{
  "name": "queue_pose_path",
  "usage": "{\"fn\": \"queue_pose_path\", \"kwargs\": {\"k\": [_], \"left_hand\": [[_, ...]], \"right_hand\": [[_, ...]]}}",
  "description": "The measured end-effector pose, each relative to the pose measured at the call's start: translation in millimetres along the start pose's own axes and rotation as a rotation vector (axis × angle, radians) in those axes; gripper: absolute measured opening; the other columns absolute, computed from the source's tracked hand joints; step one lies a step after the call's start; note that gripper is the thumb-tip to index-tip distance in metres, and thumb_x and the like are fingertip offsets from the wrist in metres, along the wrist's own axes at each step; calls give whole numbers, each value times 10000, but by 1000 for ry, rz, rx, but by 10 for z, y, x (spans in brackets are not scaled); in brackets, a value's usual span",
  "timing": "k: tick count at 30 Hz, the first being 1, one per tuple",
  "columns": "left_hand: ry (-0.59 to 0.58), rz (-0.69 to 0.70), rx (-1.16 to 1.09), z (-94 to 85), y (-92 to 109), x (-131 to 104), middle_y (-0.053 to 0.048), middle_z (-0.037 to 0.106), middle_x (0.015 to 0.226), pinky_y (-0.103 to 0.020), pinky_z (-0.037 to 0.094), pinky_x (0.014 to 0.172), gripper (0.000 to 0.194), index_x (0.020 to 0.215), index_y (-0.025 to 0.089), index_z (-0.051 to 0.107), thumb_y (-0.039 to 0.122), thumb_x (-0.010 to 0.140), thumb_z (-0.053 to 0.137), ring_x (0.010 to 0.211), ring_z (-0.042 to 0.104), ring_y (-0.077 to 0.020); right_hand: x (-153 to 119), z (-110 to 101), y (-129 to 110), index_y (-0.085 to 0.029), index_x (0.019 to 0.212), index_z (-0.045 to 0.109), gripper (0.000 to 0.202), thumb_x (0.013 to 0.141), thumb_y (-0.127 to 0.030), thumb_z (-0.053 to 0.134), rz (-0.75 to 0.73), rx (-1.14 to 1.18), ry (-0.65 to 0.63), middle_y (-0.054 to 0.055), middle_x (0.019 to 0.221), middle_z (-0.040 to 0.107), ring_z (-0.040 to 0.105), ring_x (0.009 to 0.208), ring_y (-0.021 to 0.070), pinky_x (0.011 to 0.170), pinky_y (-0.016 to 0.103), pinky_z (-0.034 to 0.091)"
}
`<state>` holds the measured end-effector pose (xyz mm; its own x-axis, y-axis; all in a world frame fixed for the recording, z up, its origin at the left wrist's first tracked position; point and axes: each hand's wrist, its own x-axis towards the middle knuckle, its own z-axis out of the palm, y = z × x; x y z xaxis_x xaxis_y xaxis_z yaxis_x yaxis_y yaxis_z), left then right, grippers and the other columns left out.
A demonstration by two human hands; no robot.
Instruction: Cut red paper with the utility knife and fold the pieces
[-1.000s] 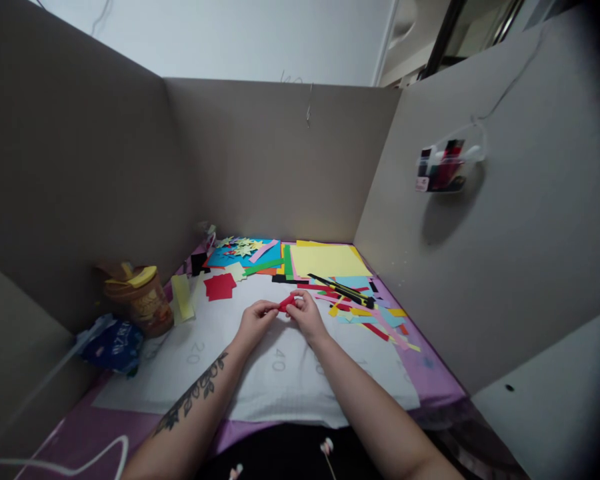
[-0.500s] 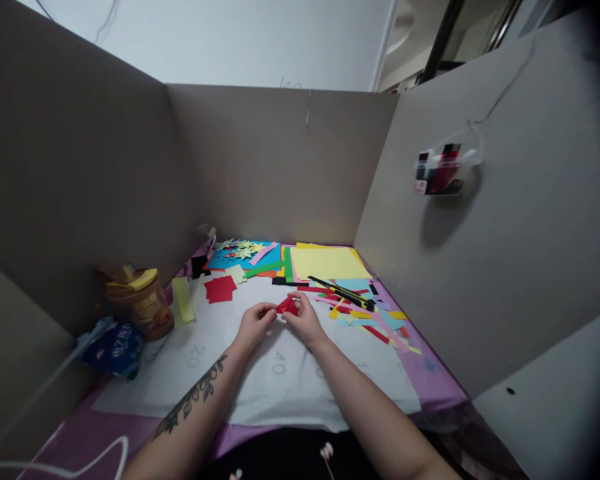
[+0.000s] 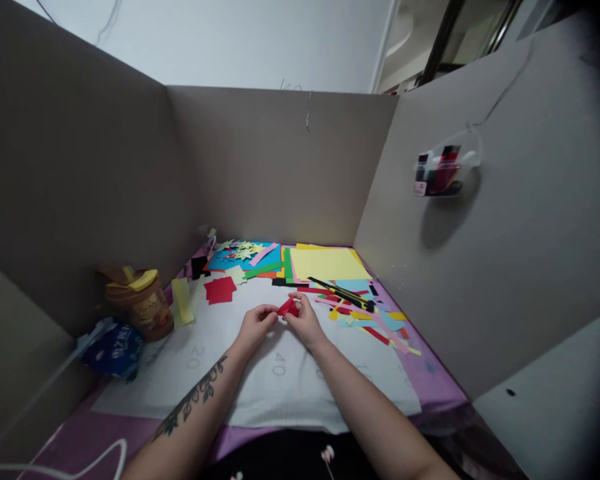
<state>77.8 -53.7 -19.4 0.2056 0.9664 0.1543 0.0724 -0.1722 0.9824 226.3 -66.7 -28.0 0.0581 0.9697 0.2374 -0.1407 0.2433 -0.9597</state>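
White sheeting (image 3: 215,383) lies below both hands; folded red paper (image 3: 287,307) sits between them, its narrow end leftward, pinched by the left hand's (image 3: 255,327) fingers and the right's (image 3: 307,325), touching both.

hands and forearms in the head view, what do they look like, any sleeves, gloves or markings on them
The left hand and right hand are bare, with no gloves. Neither forearm has a sleeve. The left forearm bears a dark tattoo of a leafy spray; none shows on the right forearm. Nail details are too small to tell.
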Motion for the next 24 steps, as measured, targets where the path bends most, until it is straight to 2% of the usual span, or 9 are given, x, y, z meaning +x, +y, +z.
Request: {"fn": "queue_pose_path", "kwargs": {"k": [4, 7, 10, 13, 18, 24], "left_hand": [[14, 89, 44, -3, 12, -10, 3, 613, 678, -224, 423, 592, 135, 802, 164, 633, 207, 713, 541, 618, 552, -123], [6, 155, 92, -15, 56, -25, -18, 631, 738, -242, 444, 656, 143, 745, 173, 653, 167, 701, 516, 695, 574, -139], [-1, 211, 131, -16, 104, -45, -50, 647, 843, -255, 457, 706, 171, 758, 183, 687, 166, 702, 527, 800, 593, -163], [2, 238, 154, -3, 129, -63, -61, 641, 871, -252, 465, 683, 140, 786, 184, 693, 201, 712, 575, 811, 598, -169], [19, 229, 168, 8, 129, -77, -54, 651, 821, -244, 460, 660, 90, 745, 175, 680, 231, 721, 613, 768, 601, -164], [54, 142, 144, -9, 104, -64, -43, 674, 723, -250, 457, 620, 116, 719, 156, 665, 267, 705, 633, 657, 596, -154]], "right_hand": [[-13, 8, -18, -235, 1082, 439, 460, 653, -120, 557, 14, -17, -9, -56, 729, 589, 528, 607, 111, 592, 235, 406], [-10, 12, -17, -238, 1079, 439, 456, 654, -128, 562, 17, 0, -5, -57, 729, 589, 523, 593, 106, 581, 229, 402], [2, 5, -6, -238, 1077, 438, 456, 654, -144, 580, 28, 42, 15, -58, 727, 584, 537, 599, 111, 577, 229, 405], [7, -3, -18, -237, 1077, 432, 464, 651, -162, 602, 71, 76, 19, -59, 712, 584, 537, 580, 111, 554, 224, 400], [-5, 10, -69, -234, 1069, 432, 471, 646, -162, 627, 70, 96, -21, -62, 696, 588, 537, 588, 110, 582, 230, 404], [-18, 26, -78, -232, 1070, 439, 461, 656, -156, 628, 8, 80, -37, -66, 708, 563, 533, 623, 113, 621, 241, 402]]}}
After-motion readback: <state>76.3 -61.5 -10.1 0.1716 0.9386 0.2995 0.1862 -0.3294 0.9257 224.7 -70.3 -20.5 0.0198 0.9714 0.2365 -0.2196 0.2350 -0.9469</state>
